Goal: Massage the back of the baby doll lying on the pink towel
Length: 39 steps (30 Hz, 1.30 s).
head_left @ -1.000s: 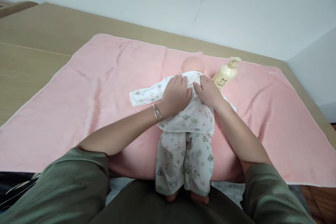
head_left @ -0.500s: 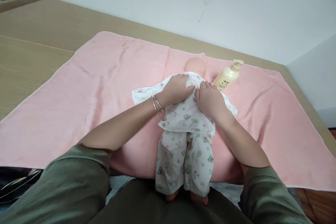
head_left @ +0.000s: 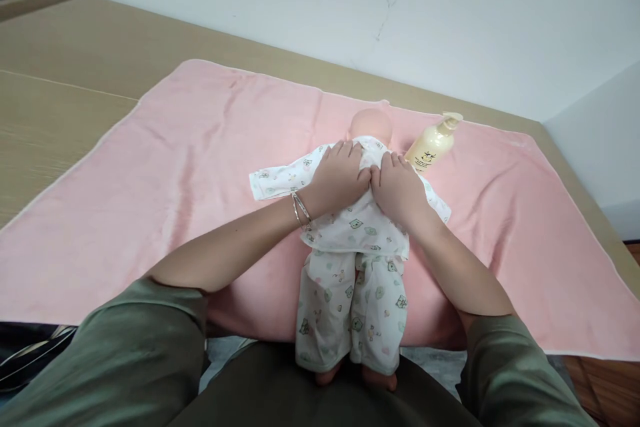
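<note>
A baby doll (head_left: 371, 123) lies with its head away from me and its feet toward me, dressed in a white printed shirt (head_left: 363, 230) and matching pants (head_left: 327, 310). No facial features show on the head. My left hand (head_left: 343, 173) rests on the left side of the doll's upper body, fingers stretched out and pointing toward its head. On the other side, my right hand (head_left: 400, 187) lies on the shirt, its fingers extended too. The two thumbs come close together at the middle. Neither hand grips anything visible.
A pink blanket (head_left: 225, 140) with several creases covers much of the wooden table (head_left: 65, 47) under the doll. To the right of the doll's head, a pale yellow pump bottle (head_left: 434, 142) lies tilted. A white wall (head_left: 300, 7) rises behind the table.
My left hand has shifted slightly and flattened, its thumb now pointing across close to the right thumb. My right hand has hardly moved; the doll and bottle stay in place.
</note>
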Available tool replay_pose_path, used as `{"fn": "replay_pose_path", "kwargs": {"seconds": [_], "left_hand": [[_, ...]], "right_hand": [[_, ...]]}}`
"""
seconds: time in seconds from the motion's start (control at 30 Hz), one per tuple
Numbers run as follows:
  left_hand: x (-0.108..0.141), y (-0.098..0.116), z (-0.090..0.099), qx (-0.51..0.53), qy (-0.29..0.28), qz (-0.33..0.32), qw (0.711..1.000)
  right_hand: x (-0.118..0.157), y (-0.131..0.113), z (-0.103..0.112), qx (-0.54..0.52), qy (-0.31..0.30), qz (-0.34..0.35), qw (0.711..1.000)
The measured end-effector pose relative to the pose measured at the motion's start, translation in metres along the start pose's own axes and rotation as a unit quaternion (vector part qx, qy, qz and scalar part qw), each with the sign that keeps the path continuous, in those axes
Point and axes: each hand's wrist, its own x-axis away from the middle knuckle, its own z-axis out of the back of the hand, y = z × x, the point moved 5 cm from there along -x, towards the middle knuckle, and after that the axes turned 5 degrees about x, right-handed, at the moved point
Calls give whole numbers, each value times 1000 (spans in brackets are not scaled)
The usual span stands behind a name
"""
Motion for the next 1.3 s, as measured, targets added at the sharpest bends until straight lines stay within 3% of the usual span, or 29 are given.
{"fn": "replay_pose_path", "kwargs": {"seconds": [0.13,0.3,0.43,0.57,0.7,0.87,1.03,1.3], "left_hand": [[-8,-6,3,11,-16,18,1000],[12,13,-1,-5,21,55,998],[19,18,-2,-4,29,43,999],[5,6,1,9,9,17,1000],[-4,-6,0,44,10,49,998],[-1,-6,-6,72,40,70,994],[0,-8,-9,72,59,67,993],[15,13,-4,23,73,30,997]], "right_hand": [[11,-5,6,2,-32,25,999],[-7,10,5,-37,-77,19,996],[-16,13,-1,-20,-66,22,997],[-2,0,-1,10,-36,31,999],[9,-8,3,16,-9,42,999],[-9,3,-6,-46,-49,25,997],[-19,7,-15,-55,-7,32,998],[-18,9,-13,-42,-17,56,997]]}}
